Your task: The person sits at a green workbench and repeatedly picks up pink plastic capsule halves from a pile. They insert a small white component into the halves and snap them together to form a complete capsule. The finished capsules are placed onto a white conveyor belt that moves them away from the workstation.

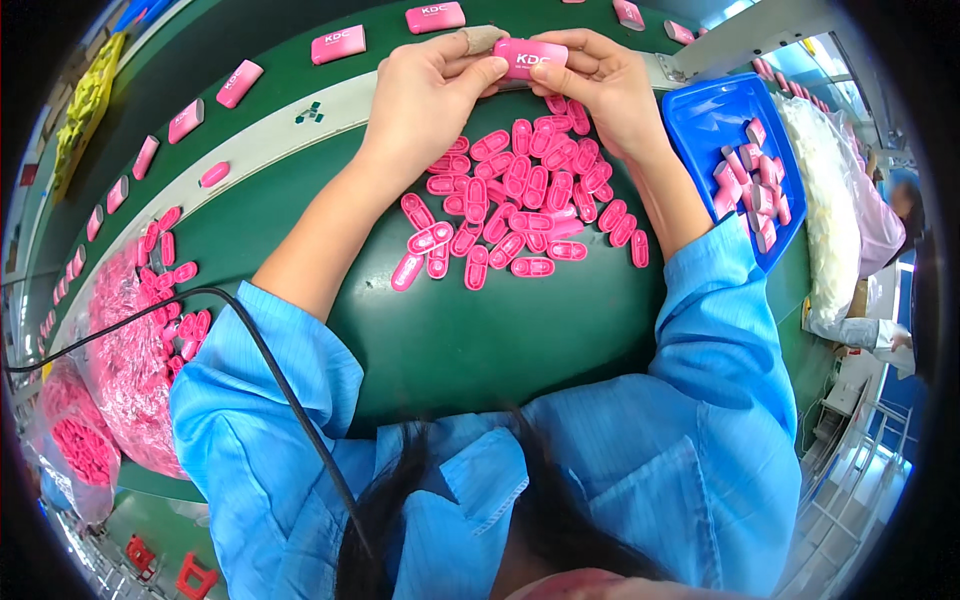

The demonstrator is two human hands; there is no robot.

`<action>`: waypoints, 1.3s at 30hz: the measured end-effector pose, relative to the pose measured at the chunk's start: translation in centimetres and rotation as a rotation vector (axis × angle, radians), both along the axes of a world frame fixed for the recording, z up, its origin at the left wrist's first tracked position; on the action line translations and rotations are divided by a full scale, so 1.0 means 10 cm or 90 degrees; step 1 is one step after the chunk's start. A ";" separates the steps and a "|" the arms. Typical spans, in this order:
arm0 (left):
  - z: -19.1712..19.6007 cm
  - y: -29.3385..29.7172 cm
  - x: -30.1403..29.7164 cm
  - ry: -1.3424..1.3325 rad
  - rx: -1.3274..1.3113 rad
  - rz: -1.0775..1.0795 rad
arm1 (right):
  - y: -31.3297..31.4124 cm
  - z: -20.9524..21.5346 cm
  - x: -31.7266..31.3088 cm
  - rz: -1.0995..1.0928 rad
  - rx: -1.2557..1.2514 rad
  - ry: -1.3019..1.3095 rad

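Both of my hands hold one pink plastic case (pixel 531 57) at the far edge of the green table (pixel 500 330). My left hand (pixel 435 90) grips its left end, my right hand (pixel 600 85) its right end, with the fingers curled around it. Just below the hands lies a heap of several small pink oval plastic parts (pixel 520 200), spread loosely on the green surface.
A blue tray (pixel 700 125) with several pink pieces stands at the right. More pink cases (pixel 338 44) ride a green belt beyond the table. Clear bags of pink parts (pixel 125 370) lie at the left. A black cable (pixel 270 360) crosses my left sleeve.
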State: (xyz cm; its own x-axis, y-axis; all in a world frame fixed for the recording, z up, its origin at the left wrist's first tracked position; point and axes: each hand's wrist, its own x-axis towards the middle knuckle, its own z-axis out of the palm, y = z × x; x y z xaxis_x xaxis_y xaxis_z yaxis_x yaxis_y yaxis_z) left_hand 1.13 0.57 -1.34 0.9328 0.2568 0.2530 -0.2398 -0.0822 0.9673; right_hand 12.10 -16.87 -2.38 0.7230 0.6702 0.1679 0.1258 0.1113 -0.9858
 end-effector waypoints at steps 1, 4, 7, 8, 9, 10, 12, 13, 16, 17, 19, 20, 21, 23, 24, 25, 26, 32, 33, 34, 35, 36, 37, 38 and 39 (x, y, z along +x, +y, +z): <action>-0.02 -0.02 -0.01 0.004 -0.021 0.004 | 0.00 0.00 -0.01 -0.005 -0.001 -0.001; -0.01 -0.05 -0.03 -0.059 0.177 0.107 | 0.03 0.04 -0.07 -0.027 -0.006 -0.029; 0.03 -0.12 -0.11 -0.056 0.282 0.143 | 0.05 0.06 -0.12 -0.059 -0.007 -0.086; 0.06 -0.15 -0.12 -0.046 0.299 0.145 | 0.05 0.06 -0.12 -0.071 0.000 -0.089; 0.06 -0.17 -0.10 -0.087 0.336 0.162 | 0.06 0.07 -0.13 -0.084 0.007 -0.091; 0.01 -0.20 -0.11 -0.121 0.370 0.177 | 0.04 0.07 -0.17 -0.090 0.008 -0.074; -0.03 -0.21 -0.10 -0.159 0.438 0.181 | 0.12 0.10 -0.25 -0.120 0.019 -0.126; -0.04 -0.24 -0.10 -0.148 0.441 0.187 | 0.16 0.13 -0.28 -0.134 0.027 -0.153; -0.06 -0.27 -0.10 -0.101 0.472 0.163 | 0.15 0.09 -0.17 -0.122 -0.034 -0.155; -0.06 -0.21 -0.05 -0.154 0.502 0.176 | 0.15 0.06 -0.07 -0.115 -0.048 -0.132; -0.05 -0.09 0.09 -0.258 0.561 0.208 | 0.27 0.05 0.12 -0.096 -0.074 -0.100; 0.01 -0.08 0.15 -0.258 0.522 0.273 | 0.34 0.03 0.25 -0.076 -0.083 -0.061; 0.08 -0.07 0.18 -0.280 0.566 0.208 | 0.41 0.03 0.36 -0.056 -0.092 -0.022; 0.19 -0.04 0.22 -0.322 0.646 0.073 | 0.57 0.01 0.59 0.017 -0.030 -0.108; 0.20 -0.10 0.22 -0.263 0.680 -0.019 | 0.54 -0.01 0.76 -0.040 -0.145 -0.129; 0.18 -0.12 0.25 -0.280 0.712 -0.034 | 0.64 0.20 0.74 -0.082 -0.257 -0.152; 0.17 -0.16 0.30 -0.258 0.741 -0.085 | 0.67 0.14 0.94 -0.206 -0.305 -0.391; 0.18 -0.28 0.40 -0.119 0.863 -0.203 | 0.58 -0.27 1.99 -0.113 -0.369 -1.005; 0.19 -0.28 0.38 -0.092 0.867 -0.185 | 0.55 -0.27 1.99 -0.121 -0.410 -0.861; 0.18 -0.19 0.29 -0.050 0.839 -0.113 | 0.72 0.01 1.63 -0.101 -0.425 -0.725; 0.18 -0.16 0.23 -0.031 0.805 -0.059 | 0.69 0.19 1.34 -0.100 -0.457 -0.586; 0.19 -0.16 0.21 -0.020 0.769 -0.016 | 0.60 0.21 1.21 -0.140 -0.433 -0.578; 0.20 -0.13 0.21 0.026 0.646 -0.020 | 0.50 0.23 1.11 -0.181 -0.411 -0.568; 0.19 -0.07 0.20 0.074 0.523 -0.022 | 0.43 0.23 1.00 -0.220 -0.387 -0.557; 0.17 0.00 0.19 0.122 0.400 -0.025 | 0.33 0.23 0.85 -0.173 -0.306 -0.410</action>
